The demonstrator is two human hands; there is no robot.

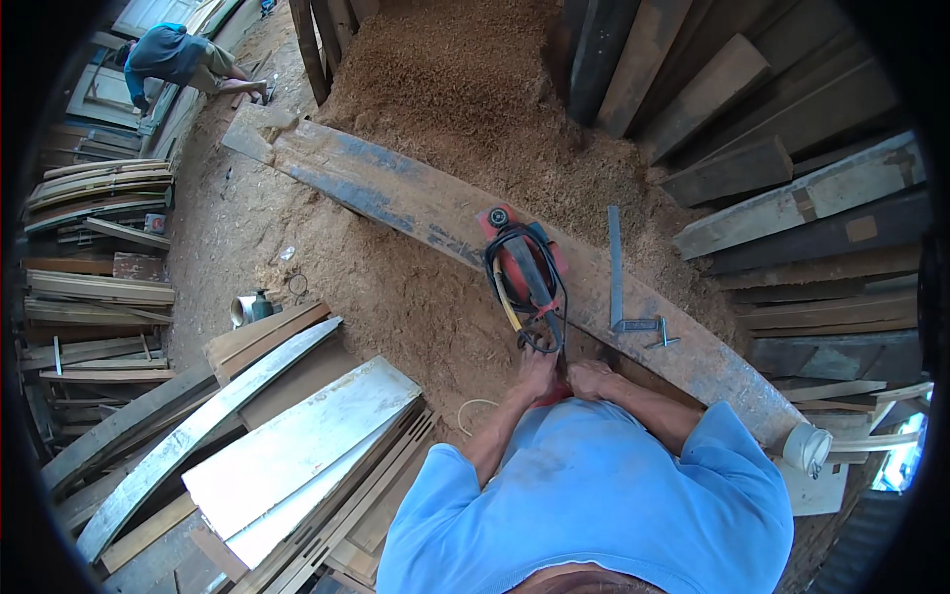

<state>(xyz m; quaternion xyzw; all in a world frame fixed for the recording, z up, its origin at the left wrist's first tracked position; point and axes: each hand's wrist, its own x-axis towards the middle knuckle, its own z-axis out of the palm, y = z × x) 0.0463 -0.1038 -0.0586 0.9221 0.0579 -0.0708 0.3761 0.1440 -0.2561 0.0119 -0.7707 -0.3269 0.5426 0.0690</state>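
A red electric planer with a black power cord looped over it rests on a long, worn wooden bench. Just below its near end is my left hand, its fingers closed close to the cord's lower loop; what they grip is hidden. Beside it, my right hand is curled closed at the bench's near edge, its contents out of sight. A dark strand runs down between the two hands. On the bench right of the planer lie a metal try square and a small clamp.
Sawdust heaps behind the bench. Boards lean at the right. White panels and planks are stacked at the left front, near a metal can. Another person bends over at the far left. A white tub stands at the bench's right end.
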